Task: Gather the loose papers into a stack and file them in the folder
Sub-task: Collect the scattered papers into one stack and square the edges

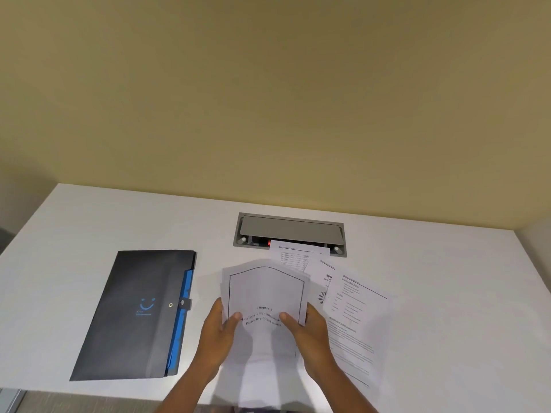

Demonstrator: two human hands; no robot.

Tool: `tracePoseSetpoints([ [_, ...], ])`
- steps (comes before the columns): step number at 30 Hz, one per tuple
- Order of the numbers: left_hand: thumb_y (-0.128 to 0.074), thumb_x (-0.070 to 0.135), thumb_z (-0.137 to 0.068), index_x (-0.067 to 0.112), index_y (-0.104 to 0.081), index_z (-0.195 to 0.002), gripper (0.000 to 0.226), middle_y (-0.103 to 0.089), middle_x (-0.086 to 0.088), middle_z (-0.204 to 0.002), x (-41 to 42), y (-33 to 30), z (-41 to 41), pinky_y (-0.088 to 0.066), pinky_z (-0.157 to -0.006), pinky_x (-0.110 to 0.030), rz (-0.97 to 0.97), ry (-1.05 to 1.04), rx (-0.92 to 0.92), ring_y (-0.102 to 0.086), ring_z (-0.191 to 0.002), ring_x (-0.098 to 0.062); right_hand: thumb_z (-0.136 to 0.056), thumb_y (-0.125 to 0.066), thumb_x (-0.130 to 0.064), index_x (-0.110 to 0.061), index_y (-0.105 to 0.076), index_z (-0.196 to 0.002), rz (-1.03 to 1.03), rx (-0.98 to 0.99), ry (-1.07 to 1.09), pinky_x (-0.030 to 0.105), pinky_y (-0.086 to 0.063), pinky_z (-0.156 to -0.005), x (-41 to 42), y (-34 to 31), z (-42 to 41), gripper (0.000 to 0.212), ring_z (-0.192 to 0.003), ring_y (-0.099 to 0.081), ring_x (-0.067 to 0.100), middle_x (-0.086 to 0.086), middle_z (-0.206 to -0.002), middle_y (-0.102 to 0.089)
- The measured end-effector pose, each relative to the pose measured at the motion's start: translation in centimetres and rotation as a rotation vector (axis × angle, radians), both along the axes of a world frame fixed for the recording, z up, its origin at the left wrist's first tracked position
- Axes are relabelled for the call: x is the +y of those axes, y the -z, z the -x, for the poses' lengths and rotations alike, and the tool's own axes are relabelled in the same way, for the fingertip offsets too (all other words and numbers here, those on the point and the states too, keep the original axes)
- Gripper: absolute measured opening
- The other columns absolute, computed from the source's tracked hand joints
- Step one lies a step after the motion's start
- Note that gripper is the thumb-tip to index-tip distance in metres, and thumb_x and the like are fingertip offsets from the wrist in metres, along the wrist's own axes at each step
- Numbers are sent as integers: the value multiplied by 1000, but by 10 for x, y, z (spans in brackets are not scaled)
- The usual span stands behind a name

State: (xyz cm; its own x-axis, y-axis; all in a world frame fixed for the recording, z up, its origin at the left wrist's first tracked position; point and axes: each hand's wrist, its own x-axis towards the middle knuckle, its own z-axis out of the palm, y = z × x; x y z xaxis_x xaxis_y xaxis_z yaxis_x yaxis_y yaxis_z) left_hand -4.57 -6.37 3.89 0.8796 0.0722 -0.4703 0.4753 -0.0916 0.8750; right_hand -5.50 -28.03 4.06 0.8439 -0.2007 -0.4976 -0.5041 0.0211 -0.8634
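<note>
I hold a small stack of white papers [265, 290] upright above the white desk [89, 222], its top sheet bordered and printed with a chapter title. My left hand [219, 329] grips the stack's left edge and my right hand [307, 329] grips its right edge, thumbs on the front. More loose printed sheets lie flat to the right: a large text page [354, 326], a page with a graphic [320, 275] and a table page [295, 256]. The dark grey folder [134, 317] with blue inner tabs lies shut on the left, snapped closed.
A grey cable hatch [290, 231] is set into the desk behind the papers, with a red light showing at its slot. A yellow wall rises behind the desk. The desk's front edge runs just below the folder and my wrists.
</note>
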Motion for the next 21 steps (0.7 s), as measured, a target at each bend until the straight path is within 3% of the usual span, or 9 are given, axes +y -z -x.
tracePoseSetpoints([
  [2, -60, 33, -98, 72, -45, -116, 45, -65, 32, -115, -3, -18, 0, -61, -72, -21, 9, -20, -102, -67, -110, -5, -85, -88, -24, -43, -75, -113, -36, -56, 34, 23, -66, -76, -1, -11, 1, 36, -100, -80, 7, -13, -110, -83],
  [5, -57, 37, -96, 77, -39, -117, 49, -60, 41, -114, -6, -35, 3, -56, -75, -10, -63, -21, -200, -59, -111, 13, -86, -87, -30, -54, -72, -113, -42, -133, 53, 15, -63, -77, -3, -23, 2, 38, -101, -78, 2, -15, -111, -82],
  [7, -57, 36, -95, 80, -37, -116, 52, -59, 44, -111, -10, -37, 6, -53, -77, -4, -97, -37, -213, -57, -110, 18, -89, -85, -30, -50, -72, -116, -26, -165, 63, 13, -62, -80, -4, -22, 6, 36, -104, -77, 2, -14, -114, -82],
  [9, -57, 34, -96, 79, -36, -117, 54, -60, 42, -113, -12, -34, 11, -52, -78, -3, -121, -47, -200, -59, -110, 14, -91, -83, -29, -47, -72, -119, -6, -163, 56, 14, -62, -84, -3, -17, 11, 35, -106, -77, 1, -14, -115, -81],
  [12, -56, 28, -99, 64, -30, -128, 53, -53, 31, -122, -13, -24, 20, -53, -80, -7, -156, -37, -163, -60, -110, -2, -92, -82, -30, -38, -69, -130, 24, -127, 17, 28, -62, -99, 0, -5, 20, 40, -111, -74, -1, -16, -119, -80],
  [16, -56, 26, -100, 30, -27, -152, 60, -52, 8, -135, -7, -9, 26, -52, -100, -37, -170, -11, -69, -54, -119, -16, -94, -80, -29, -30, -62, -140, 76, -80, -50, 29, -57, -107, 4, 4, 27, 49, -119, -70, 1, -14, -125, -77],
  [17, -56, 26, -100, 27, -28, -153, 60, -52, 6, -135, -6, -7, 26, -53, -98, -36, -174, -8, -60, -54, -119, -17, -95, -79, -28, -29, -61, -140, 80, -71, -55, 28, -56, -107, 4, 5, 27, 48, -121, -70, 5, -12, -126, -76],
  [21, -55, 28, -100, 29, -38, -145, 49, -60, 8, -125, -3, -6, 24, -56, -75, -10, -190, -24, -97, -63, -109, -17, -98, -75, -25, -28, -63, -139, 68, -51, -77, 23, -60, -100, 4, 4, 25, 43, -120, -71, 9, -11, -124, -78],
])
